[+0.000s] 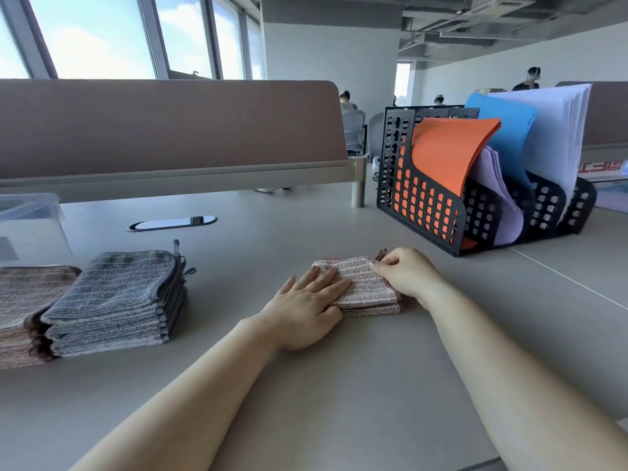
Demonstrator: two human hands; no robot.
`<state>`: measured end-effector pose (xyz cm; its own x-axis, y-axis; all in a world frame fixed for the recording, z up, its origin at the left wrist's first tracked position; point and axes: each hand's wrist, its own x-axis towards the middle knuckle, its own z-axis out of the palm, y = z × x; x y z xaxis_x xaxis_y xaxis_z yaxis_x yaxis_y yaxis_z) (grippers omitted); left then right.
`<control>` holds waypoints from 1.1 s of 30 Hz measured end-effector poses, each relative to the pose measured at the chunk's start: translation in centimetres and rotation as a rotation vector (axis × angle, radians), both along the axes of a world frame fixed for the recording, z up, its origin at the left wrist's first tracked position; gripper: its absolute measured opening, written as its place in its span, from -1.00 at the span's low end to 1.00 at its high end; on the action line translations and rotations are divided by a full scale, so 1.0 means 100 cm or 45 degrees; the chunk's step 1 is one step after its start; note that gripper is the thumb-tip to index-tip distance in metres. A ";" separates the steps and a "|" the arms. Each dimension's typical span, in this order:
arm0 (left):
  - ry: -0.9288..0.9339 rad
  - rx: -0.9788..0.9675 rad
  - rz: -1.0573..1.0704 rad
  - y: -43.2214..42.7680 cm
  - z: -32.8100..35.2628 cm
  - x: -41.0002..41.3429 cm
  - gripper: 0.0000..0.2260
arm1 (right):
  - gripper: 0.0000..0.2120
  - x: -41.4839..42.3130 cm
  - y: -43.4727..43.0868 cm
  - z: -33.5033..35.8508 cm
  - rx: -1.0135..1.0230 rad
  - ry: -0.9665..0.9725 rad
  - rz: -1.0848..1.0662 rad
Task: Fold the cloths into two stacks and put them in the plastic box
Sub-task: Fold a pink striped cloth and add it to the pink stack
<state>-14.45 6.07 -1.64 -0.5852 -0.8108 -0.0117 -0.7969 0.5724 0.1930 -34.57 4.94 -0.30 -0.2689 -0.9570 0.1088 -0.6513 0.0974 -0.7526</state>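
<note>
A folded pink-brown striped cloth (365, 283) lies on the desk in the middle of the view. My left hand (306, 309) presses flat on its left part with straight fingers. My right hand (406, 273) grips the cloth's right edge, fingers curled near the brown hanging loop. At the left stand two stacks of folded cloths: a grey stack (117, 300) and, further left, a brown stack (23, 307), partly cut off by the frame. The clear plastic box (32, 229) stands behind them at the far left.
A black perforated file rack (441, 205) with orange, blue and white papers stands at the back right. A desk partition (170, 130) runs along the far edge, with a cable slot (172, 223) before it. People sit far behind.
</note>
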 end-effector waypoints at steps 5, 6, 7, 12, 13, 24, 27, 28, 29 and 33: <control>0.029 0.022 0.025 0.002 0.000 -0.002 -0.55 | -0.88 0.000 -0.011 -0.005 -0.107 0.039 -0.048; 0.063 0.024 0.033 0.002 0.000 -0.003 -0.56 | -0.87 0.000 -0.012 -0.005 -0.121 0.033 -0.051; 0.114 0.014 0.048 0.002 0.002 -0.004 -0.57 | -0.87 -0.001 -0.013 -0.005 -0.123 0.043 -0.048; 0.205 -0.109 0.115 -0.013 0.002 -0.009 -0.58 | -0.85 -0.003 -0.013 -0.006 -0.128 0.213 -0.073; 0.160 -0.097 0.116 -0.016 -0.001 -0.010 -0.57 | -0.86 -0.004 -0.012 -0.004 -0.199 0.231 -0.076; 0.085 -0.021 0.185 -0.019 -0.011 -0.012 -0.52 | -0.47 0.002 0.003 -0.012 0.356 0.792 0.571; 0.131 -0.004 0.387 -0.018 -0.011 -0.008 -0.44 | -0.43 -0.001 0.004 -0.013 0.224 0.662 0.449; 0.166 -0.001 0.490 -0.018 -0.012 -0.007 -0.40 | -0.41 -0.003 0.003 -0.013 0.168 0.640 0.343; 0.203 0.000 0.576 -0.020 -0.013 -0.006 -0.38 | -0.39 -0.005 0.003 -0.014 0.147 0.651 0.227; 0.276 -0.011 0.651 -0.018 -0.009 -0.010 -0.49 | -0.39 -0.003 0.002 -0.013 0.298 0.791 0.168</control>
